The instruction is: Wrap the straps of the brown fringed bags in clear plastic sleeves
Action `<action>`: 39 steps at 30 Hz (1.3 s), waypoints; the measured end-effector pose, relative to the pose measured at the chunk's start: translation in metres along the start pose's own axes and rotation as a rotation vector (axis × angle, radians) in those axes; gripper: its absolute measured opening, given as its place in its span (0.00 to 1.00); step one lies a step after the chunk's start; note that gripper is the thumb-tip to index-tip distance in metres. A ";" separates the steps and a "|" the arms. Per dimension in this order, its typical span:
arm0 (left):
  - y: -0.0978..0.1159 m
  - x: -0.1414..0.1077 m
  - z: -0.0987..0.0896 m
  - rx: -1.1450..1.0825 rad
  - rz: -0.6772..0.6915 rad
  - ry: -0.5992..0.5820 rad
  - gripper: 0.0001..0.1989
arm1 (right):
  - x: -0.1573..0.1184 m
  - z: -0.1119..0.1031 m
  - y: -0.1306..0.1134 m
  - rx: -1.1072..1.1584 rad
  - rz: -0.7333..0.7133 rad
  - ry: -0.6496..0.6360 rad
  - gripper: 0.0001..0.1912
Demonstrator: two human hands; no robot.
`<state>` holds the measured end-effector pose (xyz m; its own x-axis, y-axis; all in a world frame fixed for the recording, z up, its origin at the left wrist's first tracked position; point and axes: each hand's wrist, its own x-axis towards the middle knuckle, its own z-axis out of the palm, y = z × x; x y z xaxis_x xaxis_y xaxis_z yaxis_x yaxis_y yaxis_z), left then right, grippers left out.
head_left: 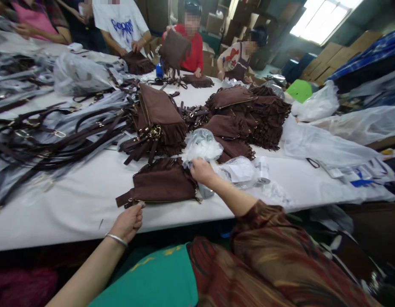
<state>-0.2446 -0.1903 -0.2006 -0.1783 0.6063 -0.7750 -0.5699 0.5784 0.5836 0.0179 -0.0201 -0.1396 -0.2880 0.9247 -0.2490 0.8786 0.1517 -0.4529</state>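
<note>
A dark brown fringed bag (165, 182) lies flat in front of me, its zipper along the near edge and its fringe away from me. My left hand (129, 222) is closed in a pinch at the bag's near left corner. Something small and pale shows at its fingertips, too small to name. My right hand (202, 171) reaches over the bag's right end, fingers curled against a bunch of clear plastic film (204, 146). The film stands partly over a container (206, 192) that my forearm half hides.
Stacked brown fringed bags (162, 111) stand behind, with a larger pile (268, 117) to the right. Dark straps (59, 134) with metal buckles spread left. A roll (262, 169) and clear plastic bags (332, 143) lie right. Several people (193, 47) work across the table (72, 213).
</note>
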 end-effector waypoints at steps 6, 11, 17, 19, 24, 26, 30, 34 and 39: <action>-0.004 -0.028 -0.013 0.118 0.114 0.044 0.16 | -0.097 0.130 -0.033 1.252 0.658 -0.815 0.21; -0.009 -0.056 -0.012 0.085 0.155 -0.013 0.21 | -0.073 0.163 -0.065 1.875 0.818 -0.329 0.14; -0.020 -0.074 -0.023 0.085 0.233 0.032 0.25 | -0.021 0.127 -0.102 1.726 0.303 -0.198 0.16; -0.029 -0.067 -0.023 0.037 0.211 0.025 0.24 | -0.005 0.121 -0.105 1.565 0.150 -0.310 0.16; -0.042 -0.018 -0.004 -0.147 0.073 0.033 0.16 | 0.027 0.140 -0.093 1.080 0.297 -0.357 0.08; -0.041 0.002 -0.001 -0.186 -0.005 0.056 0.11 | 0.024 0.150 -0.084 0.933 0.357 -0.402 0.08; -0.035 0.019 -0.010 -0.222 -0.101 0.009 0.07 | -0.007 0.164 -0.072 0.777 0.362 -0.503 0.11; -0.030 0.013 -0.024 -0.253 -0.141 -0.100 0.08 | -0.028 0.175 -0.077 0.559 -0.218 -0.315 0.08; -0.027 0.009 -0.027 -0.289 -0.170 -0.148 0.11 | -0.016 0.183 -0.084 0.322 -0.512 -0.294 0.08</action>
<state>-0.2522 -0.2152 -0.2295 0.0448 0.5995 -0.7991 -0.7881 0.5128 0.3405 -0.1207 -0.1114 -0.2540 -0.7701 0.6231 -0.1372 0.4590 0.3918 -0.7974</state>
